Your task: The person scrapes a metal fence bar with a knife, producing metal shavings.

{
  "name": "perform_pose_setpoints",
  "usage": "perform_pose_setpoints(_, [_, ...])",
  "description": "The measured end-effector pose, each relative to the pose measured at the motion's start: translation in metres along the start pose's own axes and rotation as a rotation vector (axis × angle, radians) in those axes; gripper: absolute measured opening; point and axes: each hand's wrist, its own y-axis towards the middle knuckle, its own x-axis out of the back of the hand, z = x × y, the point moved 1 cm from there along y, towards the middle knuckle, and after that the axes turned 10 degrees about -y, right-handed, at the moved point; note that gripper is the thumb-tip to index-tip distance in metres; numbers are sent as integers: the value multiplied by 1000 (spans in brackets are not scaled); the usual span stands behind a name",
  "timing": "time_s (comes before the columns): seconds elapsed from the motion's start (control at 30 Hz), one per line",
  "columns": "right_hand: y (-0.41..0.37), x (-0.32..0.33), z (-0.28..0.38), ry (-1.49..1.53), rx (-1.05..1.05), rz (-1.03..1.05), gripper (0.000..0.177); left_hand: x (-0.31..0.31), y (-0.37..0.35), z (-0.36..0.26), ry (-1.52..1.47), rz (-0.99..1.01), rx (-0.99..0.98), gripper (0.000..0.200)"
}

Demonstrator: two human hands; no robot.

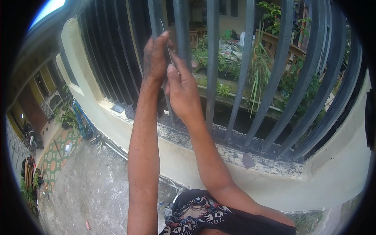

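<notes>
A thin, pale wire [163, 26] runs downward in front of the dark grey fence bars [181, 35]. My left hand [155, 58], flecked with dark specks, is closed on the wire's upper part, close against a bar. Lower and to the right, my right hand [184, 92] pinches the wire between thumb and forefinger, its fingers reaching towards the neighbouring bar. Part of the wire is hidden behind my fingers.
The bars stand on a low cream wall [270, 184] with a worn ledge. A flat stone-like piece [248, 161] lies there. Behind the fence are green plants [260, 70] and wooden furniture [288, 51]. A blue hose [80, 113] hangs at left above concrete paving [90, 176].
</notes>
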Motion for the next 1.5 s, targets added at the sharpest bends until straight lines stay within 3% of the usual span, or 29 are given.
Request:
perform_pose_setpoints(0.13, [0,1,0,-60,5,-13,53,-2,-1,-1,-54,5,-15,48])
perform_pose_setpoints(0.17, [-2,6,8,13,-80,53,52,-1,0,-3,-52,1,-19,48])
perform_pose_setpoints(0.33, [1,-8,9,-23,-21,-47,51,2,5,3,82,-6,-8,49])
perform_pose_setpoints(0.4, [2,-11,14,-32,-25,-78,51,2,10,2,-230,56,151,52])
perform_pose_setpoints(0.43, [5,-11,15,-29,13,-78,51,4,13,-1,-227,69,181,57])
perform_pose_setpoints(0.6, [14,-5,19,-39,18,-55,50,-3,19,-18,-214,100,155,59])
perform_pose_setpoints(0.67, [15,-5,18,-52,4,-56,50,-4,23,-21,-54,110,13,53])
perform_pose_setpoints(0.8, [12,4,23,-35,56,-66,48,-5,18,-14,-143,54,54,51])
perform_pose_setpoints(0.93, [14,5,15,64,-68,73,47,-10,17,-17,-59,1,40,50])
perform_pose_setpoints(1.07, [13,4,15,-59,55,-73,47,-6,19,-14,-130,25,55,48])
perform_pose_setpoints(1.17, [12,8,17,114,-102,102,47,-8,18,-15,-119,10,37,51])
perform_pose_setpoints(1.27, [13,1,11,-7,101,-97,46,-10,17,-15,-64,1,43,52])
perform_pose_setpoints(1.4, [13,8,15,114,-32,85,47,-8,17,-15,-70,8,8,50])
perform_pose_setpoints(1.5, [14,1,6,-95,50,-81,47,-8,19,-12,-68,1,29,52])
